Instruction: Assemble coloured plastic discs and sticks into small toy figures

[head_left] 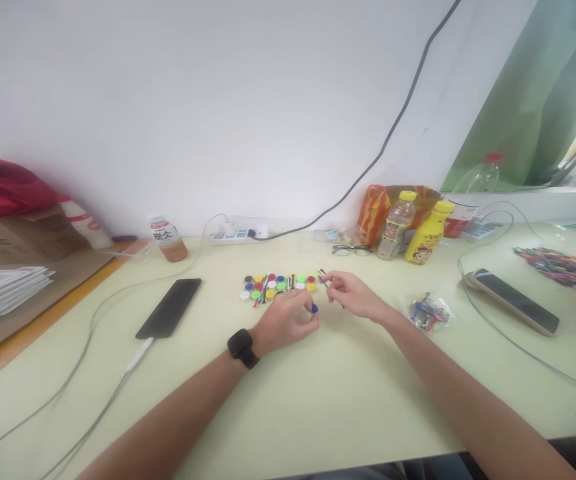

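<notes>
- Step, as I judge it: the two hands meet just before the row of caps (278, 285), bringing small parts together.
- Left hand (288, 320): fingers curled, pinching one blue piece (315, 308) at the tips.
- Right hand (353, 295): closed in a pinch on thin sticks (323, 276); their number is too small to tell.
- Joining piece and stick would call for a fine, steady line-up.
- Counts: roughly twenty caps, two phones (169, 307), five bottles (168, 239), one bag (428, 312) of bits on the table (318, 400).
</notes>
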The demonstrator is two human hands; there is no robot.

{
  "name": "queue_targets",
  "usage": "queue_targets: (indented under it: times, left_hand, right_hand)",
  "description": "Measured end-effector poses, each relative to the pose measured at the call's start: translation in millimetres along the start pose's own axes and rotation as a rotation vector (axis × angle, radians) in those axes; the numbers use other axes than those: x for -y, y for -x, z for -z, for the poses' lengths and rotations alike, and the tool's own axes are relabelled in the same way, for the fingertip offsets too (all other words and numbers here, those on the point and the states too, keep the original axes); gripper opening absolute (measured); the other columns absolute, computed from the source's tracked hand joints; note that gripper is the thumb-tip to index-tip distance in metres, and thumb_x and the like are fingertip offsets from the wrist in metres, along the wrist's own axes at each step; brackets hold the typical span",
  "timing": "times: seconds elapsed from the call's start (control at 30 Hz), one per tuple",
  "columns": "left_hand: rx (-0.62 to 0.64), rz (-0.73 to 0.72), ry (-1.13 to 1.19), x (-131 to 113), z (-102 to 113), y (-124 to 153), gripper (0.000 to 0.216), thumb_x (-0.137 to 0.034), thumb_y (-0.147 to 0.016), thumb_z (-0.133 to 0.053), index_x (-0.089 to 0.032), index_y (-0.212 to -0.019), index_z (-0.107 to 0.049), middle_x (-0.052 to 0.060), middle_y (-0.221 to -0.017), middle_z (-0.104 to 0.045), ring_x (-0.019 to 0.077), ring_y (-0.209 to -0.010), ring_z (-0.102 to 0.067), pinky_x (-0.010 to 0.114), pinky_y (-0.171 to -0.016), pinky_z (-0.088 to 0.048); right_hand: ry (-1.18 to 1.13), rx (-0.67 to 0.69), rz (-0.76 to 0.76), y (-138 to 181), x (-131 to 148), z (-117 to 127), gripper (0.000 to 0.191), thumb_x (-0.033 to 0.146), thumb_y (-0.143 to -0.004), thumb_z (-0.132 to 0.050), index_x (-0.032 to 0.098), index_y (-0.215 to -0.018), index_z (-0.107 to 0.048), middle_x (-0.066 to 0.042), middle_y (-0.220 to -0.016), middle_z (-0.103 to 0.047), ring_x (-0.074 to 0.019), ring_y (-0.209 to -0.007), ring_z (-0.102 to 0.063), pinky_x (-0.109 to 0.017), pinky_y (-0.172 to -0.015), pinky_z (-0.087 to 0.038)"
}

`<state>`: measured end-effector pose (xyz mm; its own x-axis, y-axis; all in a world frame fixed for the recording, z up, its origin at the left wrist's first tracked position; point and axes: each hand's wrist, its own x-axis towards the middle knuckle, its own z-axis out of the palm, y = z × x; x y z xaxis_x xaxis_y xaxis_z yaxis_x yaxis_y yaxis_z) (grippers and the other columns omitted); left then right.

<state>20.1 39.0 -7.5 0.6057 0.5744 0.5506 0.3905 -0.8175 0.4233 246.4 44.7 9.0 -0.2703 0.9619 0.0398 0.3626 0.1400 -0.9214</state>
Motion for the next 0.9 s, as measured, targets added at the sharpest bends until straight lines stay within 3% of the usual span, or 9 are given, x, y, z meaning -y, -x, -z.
queue_targets:
  times: [0.1, 0.17, 0.33, 0.5, 0.67, 0.77, 0.9]
  left_hand:
    - [0.042, -0.031, -0.134, 3, -4, -2, 0.004, -0.02, -0.09, -0.062, -0.023, -0.093, -0.063, 0.005, -0.089, -0.07, 0.0223, -0.089, -0.066, 0.036, -0.079, -0.053]
    - [0.071, -0.058, -0.216, 6, -7, -4, 0.009, -0.018, -0.093, -0.059, -0.023, -0.096, -0.066, 0.006, -0.088, -0.071, 0.0249, -0.095, -0.067, 0.039, -0.083, -0.053]
    - [0.07, -0.045, -0.368, 13, -8, -5, 0.015, -0.019, -0.098, -0.056, -0.022, -0.101, -0.071, 0.008, -0.101, -0.076, 0.0307, -0.111, -0.061, 0.049, -0.093, -0.05]
    - [0.079, -0.027, -0.395, 13, -7, -5, 0.019, -0.02, -0.099, -0.056, -0.022, -0.112, -0.07, 0.007, -0.118, -0.075, 0.0311, -0.113, -0.059, 0.051, -0.094, -0.049]
    - [0.095, -0.01, -0.412, 11, -6, -6, 0.024, -0.023, -0.102, -0.054, -0.023, -0.123, -0.066, 0.008, -0.136, -0.069, 0.0334, -0.129, -0.055, 0.053, -0.1, -0.046]
    - [0.103, 0.015, -0.41, 11, -6, -6, 0.027, -0.024, -0.104, -0.051, -0.023, -0.128, -0.065, 0.007, -0.14, -0.067, 0.0346, -0.135, -0.052, 0.055, -0.103, -0.045]
    - [0.091, 0.036, -0.371, 12, -6, -7, 0.028, -0.025, -0.104, -0.051, -0.025, -0.127, -0.067, 0.007, -0.137, -0.069, 0.0352, -0.135, -0.052, 0.056, -0.103, -0.045]
  right_hand:
    - [0.091, -0.149, -0.004, -14, -9, 10, 0.033, 0.028, -0.085, -0.064, 0.015, -0.115, -0.066, -0.003, -0.074, -0.07, -0.0173, -0.063, -0.063, -0.026, -0.056, -0.046]
    - [0.172, -0.179, 0.001, -24, -12, 12, 0.029, 0.029, -0.086, -0.066, 0.015, -0.112, -0.069, -0.003, -0.073, -0.071, -0.0174, -0.061, -0.063, -0.027, -0.057, -0.047]
    - [0.404, -0.147, -0.004, -48, -12, 4, 0.024, 0.032, -0.09, -0.068, 0.016, -0.107, -0.073, -0.002, -0.074, -0.071, -0.0173, -0.066, -0.065, -0.026, -0.062, -0.046]
    - [0.635, -0.218, -0.022, -61, -17, 0, 0.028, 0.034, -0.095, -0.065, 0.015, -0.115, -0.071, -0.008, -0.089, -0.072, -0.021, -0.084, -0.065, -0.029, -0.075, -0.043]
    - [0.707, -0.19, 0.014, -59, -25, -5, 0.026, 0.028, -0.098, -0.06, 0.017, -0.119, -0.07, -0.015, -0.111, -0.067, -0.026, -0.104, -0.059, -0.032, -0.088, -0.04]
    - [0.723, -0.163, 0.039, -56, -28, -10, 0.023, 0.027, -0.099, -0.06, 0.019, -0.118, -0.069, -0.014, -0.112, -0.065, -0.0261, -0.105, -0.057, -0.033, -0.09, -0.039]
    - [0.726, -0.149, 0.067, -52, -31, -15, 0.012, 0.026, -0.097, -0.062, 0.018, -0.103, -0.069, -0.012, -0.106, -0.062, -0.0244, -0.101, -0.055, -0.032, -0.089, -0.039]
